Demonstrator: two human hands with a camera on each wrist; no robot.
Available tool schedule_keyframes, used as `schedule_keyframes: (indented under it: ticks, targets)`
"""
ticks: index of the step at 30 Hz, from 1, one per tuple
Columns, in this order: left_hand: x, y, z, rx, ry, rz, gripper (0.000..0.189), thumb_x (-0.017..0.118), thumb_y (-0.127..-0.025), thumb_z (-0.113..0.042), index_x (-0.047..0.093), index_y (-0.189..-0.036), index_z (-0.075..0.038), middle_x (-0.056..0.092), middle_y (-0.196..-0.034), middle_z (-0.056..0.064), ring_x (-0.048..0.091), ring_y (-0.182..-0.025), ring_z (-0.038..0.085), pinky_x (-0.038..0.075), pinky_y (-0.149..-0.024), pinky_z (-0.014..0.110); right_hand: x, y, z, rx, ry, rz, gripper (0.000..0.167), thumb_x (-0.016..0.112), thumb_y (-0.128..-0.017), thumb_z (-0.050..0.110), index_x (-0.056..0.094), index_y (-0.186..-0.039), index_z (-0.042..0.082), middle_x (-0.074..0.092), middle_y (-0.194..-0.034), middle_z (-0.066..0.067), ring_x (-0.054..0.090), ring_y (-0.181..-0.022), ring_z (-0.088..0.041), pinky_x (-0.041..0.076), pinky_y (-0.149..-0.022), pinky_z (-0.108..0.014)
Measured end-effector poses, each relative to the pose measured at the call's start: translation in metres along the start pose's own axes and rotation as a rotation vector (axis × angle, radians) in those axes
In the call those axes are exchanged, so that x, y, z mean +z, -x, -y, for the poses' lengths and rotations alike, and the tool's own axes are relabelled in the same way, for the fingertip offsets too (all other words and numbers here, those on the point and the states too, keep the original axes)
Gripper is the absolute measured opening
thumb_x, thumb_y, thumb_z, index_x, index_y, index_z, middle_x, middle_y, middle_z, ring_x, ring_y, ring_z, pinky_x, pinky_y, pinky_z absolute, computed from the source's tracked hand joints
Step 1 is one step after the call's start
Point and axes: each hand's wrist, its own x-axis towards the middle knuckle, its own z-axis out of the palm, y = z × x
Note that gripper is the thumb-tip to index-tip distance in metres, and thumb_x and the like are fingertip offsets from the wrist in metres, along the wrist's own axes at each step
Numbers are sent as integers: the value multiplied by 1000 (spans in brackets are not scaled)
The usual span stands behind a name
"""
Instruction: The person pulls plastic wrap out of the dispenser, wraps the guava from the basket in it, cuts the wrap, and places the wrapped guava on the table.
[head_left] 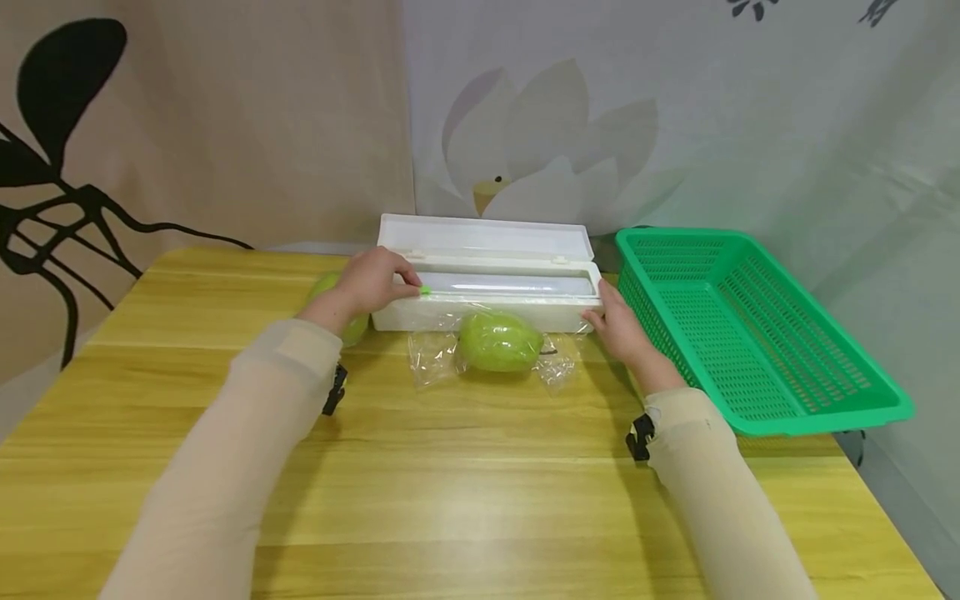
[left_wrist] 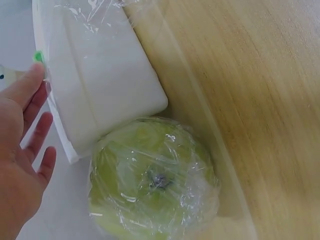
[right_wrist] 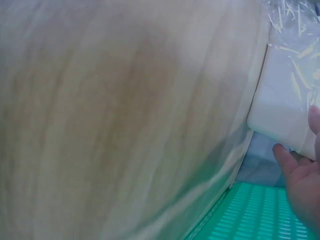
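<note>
A white cling film dispenser box [head_left: 401, 317] stands with its lid raised at the back, a roll of film [head_left: 510, 286] inside. My left hand [head_left: 363, 285] pinches the small green slide cutter [head_left: 425, 290] near the left of the box's front edge; in the left wrist view its other fingers are loosely bent. My right hand [head_left: 624, 331] grips the box's right end, thumb at the front. Against the front face lies a green pear-like fruit [head_left: 500, 342] in clear film, its stem to the right. Another film-wrapped green fruit [left_wrist: 155, 185] sits by the box's left end, partly behind my left hand.
A green plastic basket [head_left: 832, 417] with slotted walls stands to the right of the box, close to my right forearm. Behind the wooden table [head_left: 465, 500] hangs a printed curtain [head_left: 555, 100]. Black straps [head_left: 640, 437] circle both wrists.
</note>
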Motion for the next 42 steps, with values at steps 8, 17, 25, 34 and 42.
schedule_keyframes:
  ticks: [8,17,25,34,42]
  targets:
    - [-6,7,4,-17,-30,23,16,65,-88,-21,72,-97,-10,70,-107,9,58,-104,29,34,-102,50,1,-1,5,17,23,20,66,46,-98,15,8,-145,-11,16,-150,-30,21,-137,-46,18,-115,-51]
    - [-19,22,17,-47,-16,-1,15,64,-88,-19,71,-95,-8,69,-102,11,57,-89,26,42,-83,43,-5,2,8,19,52,24,66,46,-98,15,7,-144,-13,16,-149,-33,22,-136,-48,20,-114,-53]
    - [-26,27,25,-59,-61,10,14,64,-88,-19,71,-96,-9,68,-102,12,56,-95,29,40,-91,48,-2,-1,5,20,41,30,66,45,-99,16,8,-145,-11,16,-150,-31,22,-137,-46,19,-114,-52]
    - [-32,30,28,-51,-61,14,16,63,-89,-17,71,-98,-6,68,-103,14,58,-93,29,44,-87,46,-4,0,6,-11,41,1,66,48,-97,13,9,-143,-15,18,-147,-34,23,-135,-48,18,-114,-52]
    - [-17,27,12,-23,-218,5,38,61,-87,-34,65,-115,-9,66,-114,12,58,-105,31,42,-95,49,-4,2,7,4,41,20,67,48,-97,15,8,-144,-13,14,-149,-34,18,-137,-48,16,-115,-53]
